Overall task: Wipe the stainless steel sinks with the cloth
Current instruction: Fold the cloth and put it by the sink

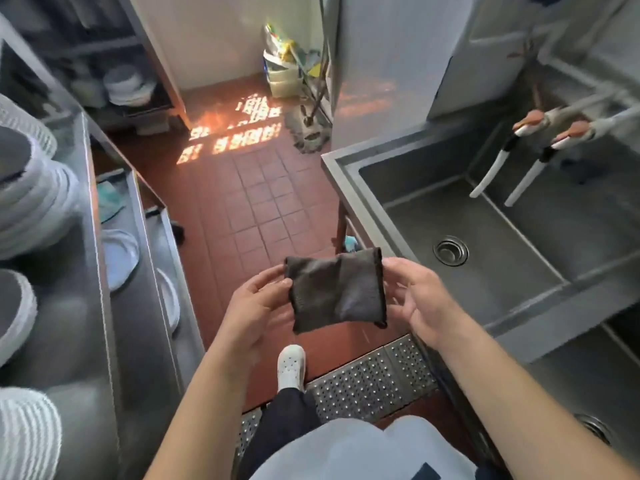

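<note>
Red square floor tiles [256, 209] run down a narrow kitchen aisle, with a studded metal grate [363, 379] beside the steel sink [485, 271]. Left of that sink, over the floor, a dark folded cloth [337, 292] — soft, roughly rectangular — hangs between both hands. The left hand [254, 306] pinches its left edge; the right hand [415, 299] holds the right edge, fingers curled. A second basin [588, 393] is cut off — the taps [519, 161] are blurred.

dim interior; sunlight patches [235, 129] glare on floor tiles [256, 216]; edges blurred, wide-angle curved.
</note>
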`<action>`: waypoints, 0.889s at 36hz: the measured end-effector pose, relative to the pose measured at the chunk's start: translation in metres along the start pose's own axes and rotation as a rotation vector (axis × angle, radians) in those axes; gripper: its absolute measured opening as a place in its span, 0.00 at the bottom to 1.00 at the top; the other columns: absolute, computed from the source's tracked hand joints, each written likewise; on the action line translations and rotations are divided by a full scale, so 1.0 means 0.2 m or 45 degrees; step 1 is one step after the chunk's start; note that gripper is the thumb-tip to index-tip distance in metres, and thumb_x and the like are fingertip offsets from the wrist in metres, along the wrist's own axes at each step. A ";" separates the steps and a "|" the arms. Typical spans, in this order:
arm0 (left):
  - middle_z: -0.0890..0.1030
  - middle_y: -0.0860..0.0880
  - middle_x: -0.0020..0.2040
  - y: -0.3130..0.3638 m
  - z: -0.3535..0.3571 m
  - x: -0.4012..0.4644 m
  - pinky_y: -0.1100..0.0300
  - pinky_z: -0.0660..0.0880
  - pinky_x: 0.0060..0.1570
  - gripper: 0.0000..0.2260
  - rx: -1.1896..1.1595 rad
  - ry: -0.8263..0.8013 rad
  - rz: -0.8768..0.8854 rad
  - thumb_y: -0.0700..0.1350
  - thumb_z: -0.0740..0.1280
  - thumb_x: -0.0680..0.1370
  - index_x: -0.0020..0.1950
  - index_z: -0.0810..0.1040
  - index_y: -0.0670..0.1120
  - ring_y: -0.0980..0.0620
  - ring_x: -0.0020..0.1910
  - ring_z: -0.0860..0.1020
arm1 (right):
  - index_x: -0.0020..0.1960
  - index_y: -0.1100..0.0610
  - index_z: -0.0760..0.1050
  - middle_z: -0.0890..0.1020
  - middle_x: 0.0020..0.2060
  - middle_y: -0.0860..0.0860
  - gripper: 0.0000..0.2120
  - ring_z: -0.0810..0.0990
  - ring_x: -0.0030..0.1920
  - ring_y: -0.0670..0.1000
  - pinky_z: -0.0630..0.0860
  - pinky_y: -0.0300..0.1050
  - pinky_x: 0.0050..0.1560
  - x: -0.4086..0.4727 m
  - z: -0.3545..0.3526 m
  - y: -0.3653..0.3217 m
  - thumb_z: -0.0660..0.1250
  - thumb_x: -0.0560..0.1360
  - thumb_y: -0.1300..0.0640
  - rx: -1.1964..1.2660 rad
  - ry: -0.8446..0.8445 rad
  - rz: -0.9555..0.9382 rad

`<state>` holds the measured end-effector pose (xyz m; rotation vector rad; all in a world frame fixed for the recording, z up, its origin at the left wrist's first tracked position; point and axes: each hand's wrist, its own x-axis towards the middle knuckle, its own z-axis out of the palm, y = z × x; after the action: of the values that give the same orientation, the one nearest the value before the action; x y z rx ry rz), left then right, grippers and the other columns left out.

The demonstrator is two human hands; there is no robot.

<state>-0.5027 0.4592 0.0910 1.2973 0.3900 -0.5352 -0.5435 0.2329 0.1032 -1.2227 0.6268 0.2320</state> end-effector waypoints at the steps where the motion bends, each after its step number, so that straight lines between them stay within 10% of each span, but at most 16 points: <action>1: 0.86 0.44 0.48 0.08 0.01 0.09 0.53 0.84 0.39 0.12 0.000 -0.044 -0.018 0.35 0.67 0.78 0.60 0.80 0.43 0.49 0.41 0.85 | 0.47 0.54 0.82 0.85 0.39 0.49 0.10 0.82 0.37 0.46 0.79 0.47 0.39 0.06 0.03 -0.06 0.64 0.79 0.53 0.046 0.056 0.011; 5: 0.86 0.46 0.43 0.36 0.11 0.43 0.57 0.81 0.31 0.10 0.009 -0.199 -0.086 0.33 0.64 0.79 0.58 0.80 0.43 0.51 0.36 0.84 | 0.46 0.53 0.82 0.84 0.41 0.50 0.11 0.82 0.38 0.48 0.78 0.47 0.39 0.27 0.11 -0.27 0.63 0.79 0.49 0.171 0.208 -0.004; 11: 0.86 0.45 0.52 0.66 0.33 0.91 0.46 0.80 0.51 0.12 0.324 -0.406 -0.096 0.35 0.66 0.79 0.60 0.81 0.46 0.49 0.47 0.83 | 0.49 0.54 0.79 0.82 0.42 0.52 0.11 0.80 0.42 0.50 0.76 0.48 0.43 0.52 0.06 -0.47 0.63 0.80 0.49 0.419 0.421 -0.021; 15: 0.85 0.46 0.48 0.80 0.53 1.20 0.55 0.82 0.38 0.11 0.457 -0.502 -0.097 0.35 0.66 0.79 0.57 0.82 0.46 0.53 0.40 0.83 | 0.53 0.54 0.80 0.81 0.45 0.53 0.13 0.80 0.43 0.51 0.79 0.47 0.39 0.72 -0.04 -0.57 0.61 0.80 0.47 0.573 0.438 -0.046; 25: 0.83 0.44 0.48 1.06 1.02 1.82 0.46 0.80 0.52 0.11 0.844 -0.662 -0.140 0.36 0.65 0.80 0.57 0.83 0.46 0.47 0.46 0.80 | 0.57 0.55 0.79 0.81 0.46 0.54 0.17 0.79 0.47 0.53 0.78 0.49 0.43 1.22 -0.24 -0.76 0.59 0.81 0.46 0.844 0.532 -0.040; 32: 0.83 0.47 0.44 1.07 1.26 2.17 0.54 0.82 0.43 0.10 0.929 -0.753 -0.212 0.38 0.65 0.80 0.60 0.81 0.45 0.52 0.39 0.82 | 0.54 0.54 0.79 0.80 0.46 0.53 0.15 0.78 0.46 0.53 0.75 0.49 0.45 1.51 -0.34 -0.87 0.60 0.80 0.46 0.905 0.684 0.047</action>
<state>-0.0307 0.1847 0.0797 1.7153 -0.2251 -1.2370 -0.2358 0.0607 0.0599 -0.5712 1.0830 -0.2893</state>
